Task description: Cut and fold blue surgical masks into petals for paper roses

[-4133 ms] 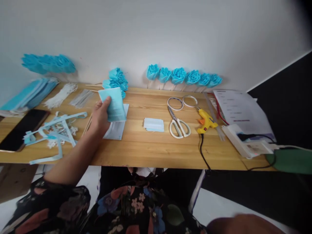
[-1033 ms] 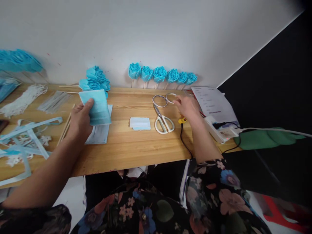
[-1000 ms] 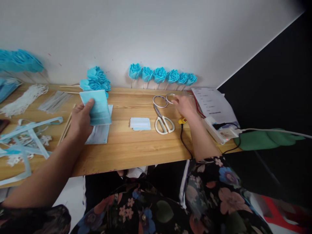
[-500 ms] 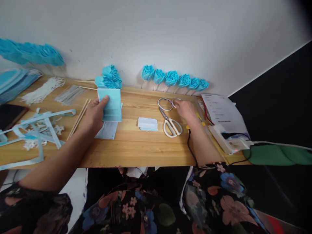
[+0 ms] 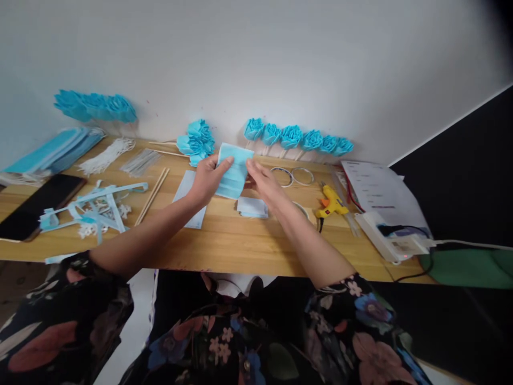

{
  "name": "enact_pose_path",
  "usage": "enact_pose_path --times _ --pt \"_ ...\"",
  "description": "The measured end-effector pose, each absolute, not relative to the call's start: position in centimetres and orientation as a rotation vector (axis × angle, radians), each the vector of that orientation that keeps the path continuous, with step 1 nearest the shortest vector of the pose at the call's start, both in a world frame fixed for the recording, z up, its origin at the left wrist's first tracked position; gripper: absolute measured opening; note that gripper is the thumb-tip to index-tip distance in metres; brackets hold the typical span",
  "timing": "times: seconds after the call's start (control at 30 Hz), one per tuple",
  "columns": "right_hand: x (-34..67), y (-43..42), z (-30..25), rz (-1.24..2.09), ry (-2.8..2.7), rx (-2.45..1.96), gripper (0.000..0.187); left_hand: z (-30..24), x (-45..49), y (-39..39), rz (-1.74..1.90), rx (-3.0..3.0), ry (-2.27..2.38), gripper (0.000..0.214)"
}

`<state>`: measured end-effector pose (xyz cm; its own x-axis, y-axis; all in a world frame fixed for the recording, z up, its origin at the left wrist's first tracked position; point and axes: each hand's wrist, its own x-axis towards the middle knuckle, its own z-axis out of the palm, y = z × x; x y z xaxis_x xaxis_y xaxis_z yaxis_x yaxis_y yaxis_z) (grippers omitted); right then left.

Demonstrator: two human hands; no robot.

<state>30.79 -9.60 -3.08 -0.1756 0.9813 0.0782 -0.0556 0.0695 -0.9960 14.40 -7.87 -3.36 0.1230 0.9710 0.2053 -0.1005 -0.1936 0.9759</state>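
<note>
My left hand [image 5: 205,181] grips the left side of a light blue mask sheet [image 5: 234,172], held up above the wooden table [image 5: 240,246]. The fingertips of my right hand [image 5: 265,185] pinch the sheet's right edge. Under the hands lie a small folded blue stack [image 5: 252,207] and a flat pale blue sheet [image 5: 187,193]. The white scissors [image 5: 301,209] are mostly hidden behind my right forearm.
Two metal rings [image 5: 292,176], a yellow glue gun [image 5: 332,202], papers [image 5: 380,187] and a white power strip [image 5: 395,243] lie to the right. Blue paper roses [image 5: 298,138] line the wall. At left: wooden sticks [image 5: 152,187], cut blue strips [image 5: 94,206], a phone [image 5: 36,206], stacked masks [image 5: 52,155].
My right hand left the rings and scissors and came left to the sheet. My left hand carried the sheet right and up, over the folded stack.
</note>
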Motion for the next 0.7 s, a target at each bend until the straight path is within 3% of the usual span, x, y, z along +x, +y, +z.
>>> enact_pose_path --times 0.17,0.27,0.53,0.7 --pt "30.6 -7.6 -3.7 0.759 -1.191 -1.062 0.041 -3.5 16.4 -6.5 1.345 1.375 0.909 0.041" --pt "31.4 -7.6 -4.6 0.62 -1.222 -1.099 0.037 -3.3 17.0 -5.8 1.242 1.303 0.841 0.044" --pt "32.2 -8.2 -6.5 0.914 -1.238 -1.051 0.039 -3.0 17.9 -4.4 1.282 1.234 0.72 0.041" --pt "32.3 -8.4 -6.5 0.742 -1.403 -1.284 0.036 -3.0 18.0 -3.0 1.403 1.231 0.703 0.04"
